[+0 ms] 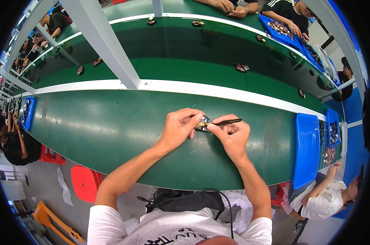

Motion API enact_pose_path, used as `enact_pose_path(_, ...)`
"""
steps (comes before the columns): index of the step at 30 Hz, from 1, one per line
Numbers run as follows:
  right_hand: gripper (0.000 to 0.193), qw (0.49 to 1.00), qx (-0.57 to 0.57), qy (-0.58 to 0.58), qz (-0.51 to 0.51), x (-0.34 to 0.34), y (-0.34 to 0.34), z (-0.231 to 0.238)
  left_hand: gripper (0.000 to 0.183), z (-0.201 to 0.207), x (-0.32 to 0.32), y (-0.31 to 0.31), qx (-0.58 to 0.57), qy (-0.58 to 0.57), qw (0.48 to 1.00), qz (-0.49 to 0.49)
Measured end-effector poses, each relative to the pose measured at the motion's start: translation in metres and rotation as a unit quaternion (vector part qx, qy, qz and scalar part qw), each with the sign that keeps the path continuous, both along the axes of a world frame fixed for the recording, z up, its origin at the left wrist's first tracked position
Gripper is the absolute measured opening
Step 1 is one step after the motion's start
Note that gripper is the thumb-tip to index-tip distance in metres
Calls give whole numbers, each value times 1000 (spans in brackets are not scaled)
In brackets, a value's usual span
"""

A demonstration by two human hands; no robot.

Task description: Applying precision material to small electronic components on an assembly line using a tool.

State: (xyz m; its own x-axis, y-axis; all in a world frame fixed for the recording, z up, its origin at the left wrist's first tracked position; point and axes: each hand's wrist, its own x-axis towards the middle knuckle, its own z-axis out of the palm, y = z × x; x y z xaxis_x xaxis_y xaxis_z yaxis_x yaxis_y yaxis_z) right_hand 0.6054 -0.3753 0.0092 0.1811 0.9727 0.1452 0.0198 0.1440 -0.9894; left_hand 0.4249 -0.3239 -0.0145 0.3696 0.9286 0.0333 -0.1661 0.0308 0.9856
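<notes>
Over the middle of the green table (123, 122), my left hand (180, 127) is closed on a small electronic part (203, 122) with a dark rim and a shiny, gold-toned inside. Its exact kind is too small to make out. My right hand (234, 134) grips black tweezers (227, 122) between thumb and fingers. The tweezers slant down to the left, their tips over or touching the part. Fingers of both hands hide some of its edges.
Beyond a white rail (217, 94) runs a green conveyor belt carrying several small dark parts (242, 67). A grey post (107, 45) rises at the table's far edge. At right lies a blue tray (306, 147); a co-worker in white (327, 196) sits nearby. A red stool (85, 183) stands lower left.
</notes>
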Motion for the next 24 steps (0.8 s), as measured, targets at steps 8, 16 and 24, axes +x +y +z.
enact_pose_path(8,12,1000,30,-6,-9,-2,-2,-3,26,10,-3,-2,-45,-6,999,-24)
enact_pose_path(16,13,997,54,-58,-8,2,0,-7,23,4,-1,-1,-46,-19,998,-29)
enact_pose_path(24,13,998,53,-44,-3,2,1,-4,23,4,-2,-1,-24,6,999,-29)
